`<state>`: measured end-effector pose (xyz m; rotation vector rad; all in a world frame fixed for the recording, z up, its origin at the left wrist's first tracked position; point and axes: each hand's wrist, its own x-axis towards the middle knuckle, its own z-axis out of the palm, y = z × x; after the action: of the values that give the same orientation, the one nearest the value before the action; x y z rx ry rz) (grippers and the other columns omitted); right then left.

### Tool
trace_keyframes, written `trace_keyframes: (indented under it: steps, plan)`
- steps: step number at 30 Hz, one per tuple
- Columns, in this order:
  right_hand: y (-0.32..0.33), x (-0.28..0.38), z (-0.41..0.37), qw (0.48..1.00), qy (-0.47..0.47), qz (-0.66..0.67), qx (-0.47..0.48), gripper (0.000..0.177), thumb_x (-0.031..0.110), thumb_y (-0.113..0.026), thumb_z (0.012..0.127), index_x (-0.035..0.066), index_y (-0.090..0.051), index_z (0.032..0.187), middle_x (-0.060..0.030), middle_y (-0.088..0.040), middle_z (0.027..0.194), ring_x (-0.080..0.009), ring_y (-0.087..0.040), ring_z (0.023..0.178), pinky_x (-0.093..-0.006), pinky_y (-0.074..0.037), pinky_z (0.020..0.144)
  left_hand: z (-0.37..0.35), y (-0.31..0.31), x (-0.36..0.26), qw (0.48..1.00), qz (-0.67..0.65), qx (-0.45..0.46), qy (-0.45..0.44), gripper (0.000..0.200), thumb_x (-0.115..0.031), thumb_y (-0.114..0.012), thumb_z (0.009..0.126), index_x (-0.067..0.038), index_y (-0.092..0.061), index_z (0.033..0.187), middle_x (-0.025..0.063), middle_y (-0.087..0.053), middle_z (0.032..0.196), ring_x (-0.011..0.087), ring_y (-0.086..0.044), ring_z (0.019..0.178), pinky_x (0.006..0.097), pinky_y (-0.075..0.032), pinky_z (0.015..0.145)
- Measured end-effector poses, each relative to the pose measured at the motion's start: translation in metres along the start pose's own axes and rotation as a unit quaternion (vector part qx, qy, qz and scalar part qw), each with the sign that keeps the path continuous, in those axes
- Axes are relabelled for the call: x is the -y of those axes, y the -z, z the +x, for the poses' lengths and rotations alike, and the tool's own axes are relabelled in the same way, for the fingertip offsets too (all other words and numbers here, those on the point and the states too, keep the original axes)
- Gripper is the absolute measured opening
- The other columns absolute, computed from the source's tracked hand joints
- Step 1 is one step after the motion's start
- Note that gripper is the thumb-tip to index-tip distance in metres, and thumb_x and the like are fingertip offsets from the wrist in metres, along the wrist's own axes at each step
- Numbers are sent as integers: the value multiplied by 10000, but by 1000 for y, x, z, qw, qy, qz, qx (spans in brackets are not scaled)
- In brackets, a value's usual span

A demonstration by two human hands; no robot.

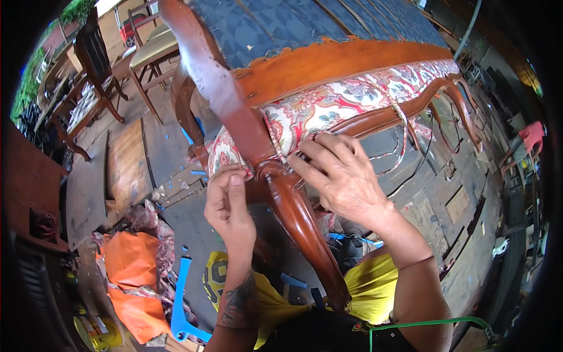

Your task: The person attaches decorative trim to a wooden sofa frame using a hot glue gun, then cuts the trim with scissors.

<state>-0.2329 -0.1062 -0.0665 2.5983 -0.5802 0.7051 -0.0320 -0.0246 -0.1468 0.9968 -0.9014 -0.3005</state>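
Observation:
A carved wooden bench [311,64] with a floral upholstered seat [299,120] stands tipped in front of me, its curved front leg [299,214] reaching down between my knees. My left hand [231,202] is closed in a pinch at the floral fabric's edge, left of the wooden corner post [249,126]. What lies between its fingertips is hidden. My right hand [343,173] bends over the seat corner right of the post, fingertips closed on a narrow floral trim strip [274,139]. A loose length of similar trim [403,126] hangs from the seat farther right.
Blue patterned fabric [264,29] covers the bench's other panel. An orange bundle [132,281] and a blue plastic strip [180,293] lie at lower left. Wooden chairs [155,50] stand behind on the plank floor [126,170]. A green cord [434,321] crosses at lower right.

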Motion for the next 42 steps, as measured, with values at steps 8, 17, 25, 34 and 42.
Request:
trace_keyframes:
  steps: [8, 17, 25, 34, 42]
  plan:
    - [-1, -2, 0, 999, 13, 0, -45, 375, 220, -653, 907, 61, -703, 1243, -100, -658, 1258, -280, -590, 1234, -453, -465, 1052, 0, 18, 21, 999, 40, -24, 20, 164, -83, -603, 1100, 33, -710, 1145, 110, -737, 1163, 151, -672, 1067, 321, -509, 1025]
    - [-5, 0, 0, 999, -9, 6, -48, 338, 222, -646, 930, 68, -710, 1225, -91, -666, 1264, -267, -583, 1246, -443, -456, 1057, -4, 9, 41, 997, -12, -54, -48, 106, -55, -558, 1107, -10, -636, 1164, 130, -717, 1199, 179, -672, 1129, 339, -506, 1068]
    - [-8, -1, -2, 999, -1, 12, -49, 338, 225, -636, 943, 63, -708, 1230, -104, -661, 1273, -274, -578, 1257, -458, -461, 1068, -12, -6, 38, 997, 23, -66, -35, 107, -50, -562, 1110, -18, -639, 1177, 36, -669, 1077, 96, -599, 961, 252, -471, 863]
    - [-4, 0, 3, 998, -2, 12, -65, 353, 242, -632, 915, 63, -719, 1206, -97, -666, 1222, -273, -588, 1237, -446, -472, 1039, -8, -12, 24, 996, -53, -72, 4, 527, -456, -385, 1193, 12, -621, 1140, 118, -659, 1148, 212, -624, 1094, 385, -465, 1041]
    - [0, 3, 3, 999, -23, 48, -8, 496, 66, -705, 805, 102, -729, 1299, -95, -650, 1332, -332, -572, 1289, -512, -446, 1111, 0, -3, 13, 991, -34, -89, 92, 437, -362, -477, 1180, 22, -667, 1096, 116, -697, 1119, 178, -638, 1077, 349, -476, 1002]
